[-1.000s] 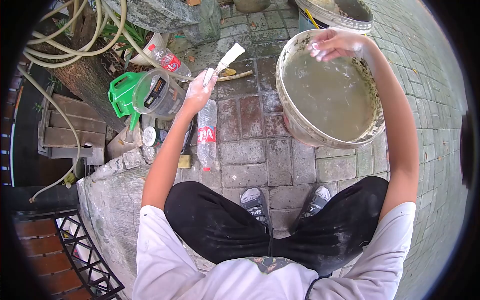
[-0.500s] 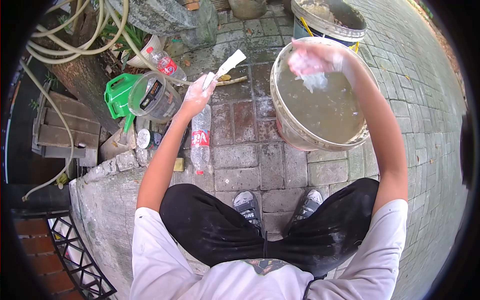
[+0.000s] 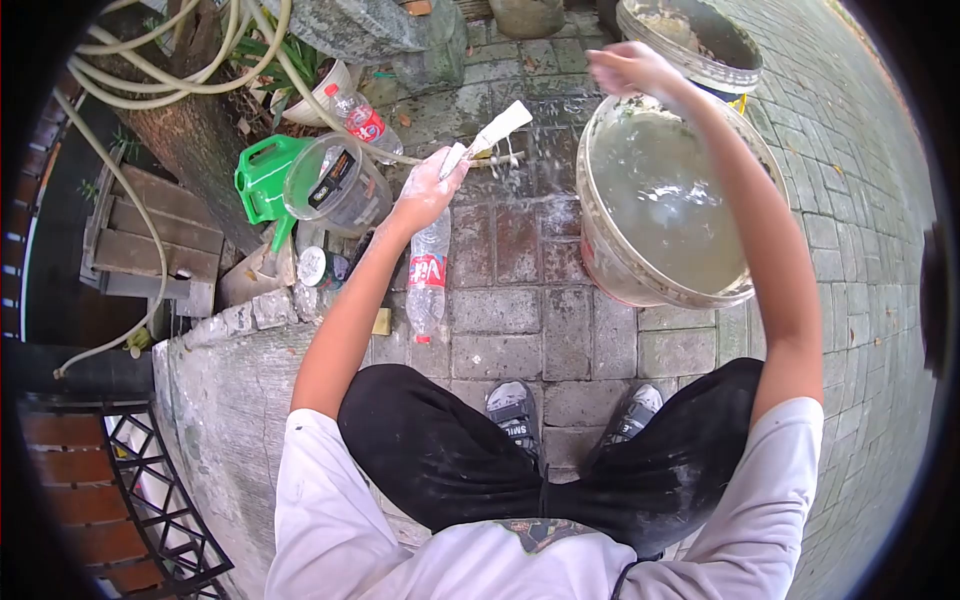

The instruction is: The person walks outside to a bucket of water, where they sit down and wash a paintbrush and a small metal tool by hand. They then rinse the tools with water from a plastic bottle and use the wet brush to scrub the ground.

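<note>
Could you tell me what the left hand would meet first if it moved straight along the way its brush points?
Past the brush, likely the wet paving beside the water bucket; the right hand sits near that line, but depth is unclear.

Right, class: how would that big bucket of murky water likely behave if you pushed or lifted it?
The bucket holds a lot of water, so it is probably heavy and hard to slide on the rough paving. Its wide open top means a shove would likely slosh some out. Its grimy, wet rim may be slippery.
</note>
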A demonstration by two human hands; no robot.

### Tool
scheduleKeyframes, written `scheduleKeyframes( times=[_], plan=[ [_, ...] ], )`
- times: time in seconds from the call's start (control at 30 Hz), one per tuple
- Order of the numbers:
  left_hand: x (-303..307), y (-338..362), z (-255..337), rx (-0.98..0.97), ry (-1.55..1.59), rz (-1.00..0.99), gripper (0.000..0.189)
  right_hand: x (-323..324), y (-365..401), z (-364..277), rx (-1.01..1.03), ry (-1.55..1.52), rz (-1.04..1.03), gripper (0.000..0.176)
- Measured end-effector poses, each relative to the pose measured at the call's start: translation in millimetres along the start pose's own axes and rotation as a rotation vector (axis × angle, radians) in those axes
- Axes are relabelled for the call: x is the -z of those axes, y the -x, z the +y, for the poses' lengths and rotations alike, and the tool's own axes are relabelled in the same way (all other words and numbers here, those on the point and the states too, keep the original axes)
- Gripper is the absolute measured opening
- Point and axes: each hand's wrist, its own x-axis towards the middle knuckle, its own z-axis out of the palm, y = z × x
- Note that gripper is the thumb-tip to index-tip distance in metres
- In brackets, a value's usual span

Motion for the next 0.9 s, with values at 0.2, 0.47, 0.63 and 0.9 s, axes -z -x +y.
scheduleKeyframes(
  times=[0.2,0.47,0.63,0.9],
  plan=[
    [-0.5,-2.3,-0.9,0.031,0.035,-0.006,0.032,44.9,90.0,48.7,-0.432,0.089,-0.139,0.039],
    [-8.0,-12.8,3.4,0.019,0.009,-0.017,0.035,16.0,90.2,52.2,-0.464,-0.26,-0.346,0.039],
    [-7.8,-9.9,-0.2,-0.028,-0.015,-0.014,0.036,-33.4,51.7,-52.0,0.003,-0.329,-0.315,0.041],
    [4.9,-6.8,32.1,-0.004,0.079,-0.015,0.035,-120.2,-15.1,-48.4,0.326,0.651,0.088,0.073]
  ],
)
